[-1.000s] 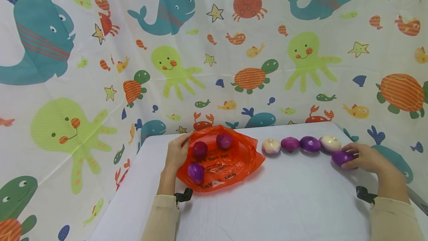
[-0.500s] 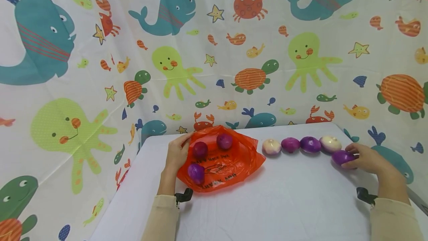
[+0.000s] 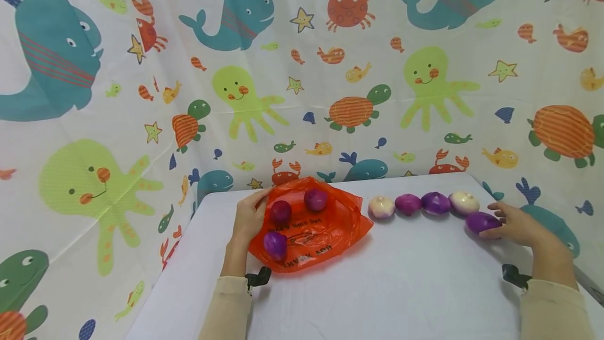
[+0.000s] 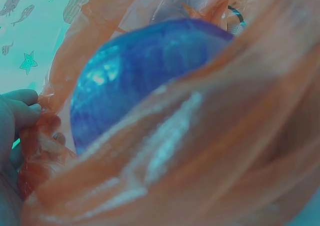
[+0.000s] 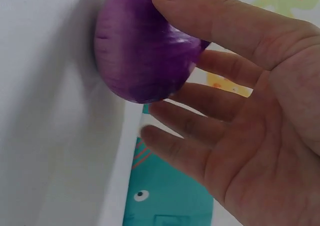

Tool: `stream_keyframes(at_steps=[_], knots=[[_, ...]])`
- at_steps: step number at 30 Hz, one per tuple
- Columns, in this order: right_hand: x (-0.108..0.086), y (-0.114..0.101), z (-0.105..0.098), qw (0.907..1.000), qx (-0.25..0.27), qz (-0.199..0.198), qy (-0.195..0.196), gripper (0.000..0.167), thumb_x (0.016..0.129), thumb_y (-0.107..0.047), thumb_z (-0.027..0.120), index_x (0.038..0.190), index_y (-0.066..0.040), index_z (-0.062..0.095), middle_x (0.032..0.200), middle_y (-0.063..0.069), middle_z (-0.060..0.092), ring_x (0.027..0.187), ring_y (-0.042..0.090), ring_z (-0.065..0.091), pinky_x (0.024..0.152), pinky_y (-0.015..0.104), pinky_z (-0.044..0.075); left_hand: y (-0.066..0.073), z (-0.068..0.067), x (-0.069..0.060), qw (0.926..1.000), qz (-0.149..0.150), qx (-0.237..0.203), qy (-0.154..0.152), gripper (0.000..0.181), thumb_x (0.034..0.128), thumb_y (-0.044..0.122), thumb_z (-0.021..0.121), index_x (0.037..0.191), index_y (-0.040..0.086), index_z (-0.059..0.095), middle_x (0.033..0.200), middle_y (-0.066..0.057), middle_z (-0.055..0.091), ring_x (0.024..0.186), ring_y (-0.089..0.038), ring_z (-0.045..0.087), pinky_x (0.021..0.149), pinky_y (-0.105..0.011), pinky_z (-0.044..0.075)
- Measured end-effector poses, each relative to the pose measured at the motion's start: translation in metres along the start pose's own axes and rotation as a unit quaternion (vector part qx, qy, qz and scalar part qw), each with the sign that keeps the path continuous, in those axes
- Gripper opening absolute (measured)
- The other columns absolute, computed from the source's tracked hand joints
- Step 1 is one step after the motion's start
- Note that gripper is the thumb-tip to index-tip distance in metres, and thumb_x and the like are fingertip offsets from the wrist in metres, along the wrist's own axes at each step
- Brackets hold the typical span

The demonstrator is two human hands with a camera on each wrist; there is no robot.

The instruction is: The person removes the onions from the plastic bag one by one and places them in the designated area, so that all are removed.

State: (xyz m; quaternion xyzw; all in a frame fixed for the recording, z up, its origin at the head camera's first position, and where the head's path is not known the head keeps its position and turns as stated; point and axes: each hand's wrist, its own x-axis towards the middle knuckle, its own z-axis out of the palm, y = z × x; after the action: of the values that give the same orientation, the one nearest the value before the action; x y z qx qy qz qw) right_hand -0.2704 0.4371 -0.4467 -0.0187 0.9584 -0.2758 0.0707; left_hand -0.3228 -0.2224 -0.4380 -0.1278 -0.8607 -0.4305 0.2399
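My right fingers [image 5: 215, 21] are pinching the onion [image 5: 140, 51], long axis lying crosswise, tip seemingly palmward; left fingers [image 4: 21, 114], the bag [image 3: 325, 240].

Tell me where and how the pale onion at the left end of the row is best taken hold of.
Probably around the rounded middle of the pale onion, coming from above, with the grip on its near and far sides: the purple onion sits close on its right and the orange bag lies close on its left, while its near side is unobstructed.
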Motion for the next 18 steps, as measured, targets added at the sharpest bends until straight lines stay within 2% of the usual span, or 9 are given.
stream_keyframes(at_steps=[5, 9, 13, 18], knots=[[-0.003, -0.01, -0.005, 0.9996, -0.022, 0.005, 0.019, 0.116, 0.085, -0.054, 0.08, 0.155, 0.014, 0.016, 0.147, 0.054, 0.02, 0.129, 0.075, 0.026, 0.097, 0.086, 0.034, -0.001, -0.001, 0.0, 1.0, 0.0, -0.003, 0.0, 0.036, 0.1045, 0.006, 0.06, 0.138, 0.016, 0.069, 0.133, -0.008, 0.073, 0.127, -0.031, 0.068, 0.104, -0.046, 0.056], [0.001, -0.035, -0.006, 0.9969, -0.007, -0.014, 0.077, 0.116, 0.09, -0.056, 0.075, 0.159, 0.011, 0.011, 0.154, 0.049, 0.017, 0.136, 0.073, 0.019, 0.102, 0.087, 0.025, -0.002, -0.002, 0.001, 1.0, 0.0, 0.003, 0.004, 0.036, 0.1043, 0.006, 0.06, 0.138, 0.016, 0.07, 0.132, -0.008, 0.073, 0.125, -0.031, 0.068, 0.103, -0.046, 0.057], [0.012, -0.068, 0.003, 0.9861, 0.028, -0.062, 0.151, 0.105, 0.095, -0.049, 0.072, 0.163, 0.003, 0.012, 0.159, 0.044, 0.019, 0.143, 0.068, 0.018, 0.107, 0.085, 0.022, -0.001, -0.003, 0.001, 1.0, 0.001, 0.0, 0.009, 0.035, 0.1043, 0.007, 0.061, 0.136, 0.016, 0.071, 0.131, -0.008, 0.074, 0.124, -0.031, 0.069, 0.103, -0.047, 0.057], [0.023, -0.107, 0.018, 0.9745, 0.05, -0.097, 0.196, 0.104, 0.093, -0.051, 0.075, 0.166, -0.005, 0.016, 0.163, 0.036, 0.024, 0.148, 0.062, 0.02, 0.111, 0.083, 0.021, -0.002, -0.002, 0.001, 1.0, -0.002, -0.002, 0.007, 0.035, 0.1045, 0.007, 0.06, 0.136, 0.017, 0.071, 0.132, -0.008, 0.073, 0.125, -0.031, 0.068, 0.104, -0.047, 0.056]])
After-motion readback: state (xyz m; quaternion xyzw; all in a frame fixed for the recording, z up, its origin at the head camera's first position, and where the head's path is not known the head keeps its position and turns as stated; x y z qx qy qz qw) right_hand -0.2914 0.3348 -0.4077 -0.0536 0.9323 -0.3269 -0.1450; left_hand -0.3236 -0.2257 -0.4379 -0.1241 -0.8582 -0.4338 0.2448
